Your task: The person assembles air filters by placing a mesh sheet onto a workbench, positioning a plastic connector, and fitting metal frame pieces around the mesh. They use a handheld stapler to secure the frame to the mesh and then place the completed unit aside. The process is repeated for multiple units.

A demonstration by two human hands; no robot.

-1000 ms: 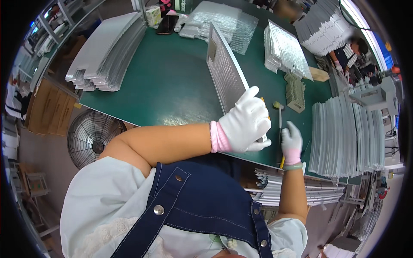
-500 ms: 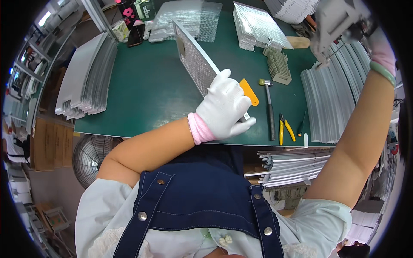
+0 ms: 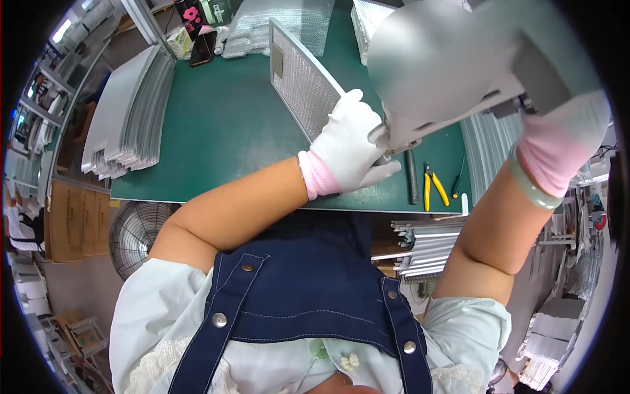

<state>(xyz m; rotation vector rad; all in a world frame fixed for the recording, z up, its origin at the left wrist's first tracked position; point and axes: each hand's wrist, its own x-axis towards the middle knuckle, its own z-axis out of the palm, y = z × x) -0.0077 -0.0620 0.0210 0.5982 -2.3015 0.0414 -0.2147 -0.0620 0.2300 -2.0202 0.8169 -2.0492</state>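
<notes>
My left hand [image 3: 351,141], in a white glove with a pink cuff, is closed on the near end of a silver-framed mesh panel [image 3: 302,82]. The panel stands tilted on its edge on the green table [image 3: 216,131]. My right hand [image 3: 567,128], gloved too, grips a bulky grey power tool [image 3: 453,65]. Its fingers are mostly hidden behind the tool's body. The tool's nose comes down at the panel's near end, right beside my left fingers; whether it touches the frame I cannot tell. A hammer [image 3: 411,177] lies partly under the tool.
Yellow-handled pliers [image 3: 434,187] and a thin screwdriver [image 3: 459,177] lie near the front edge. Stacked panels stand at the left [image 3: 125,111] and behind the tool at the right [image 3: 492,157]. Farther back lie a mesh sheet pile [image 3: 282,26] and a phone [image 3: 203,49].
My right hand has swung the power tool in from the far right to the panel's near end, covering the scraper and hammer head. My left hand has shifted slightly up and right with the panel.
</notes>
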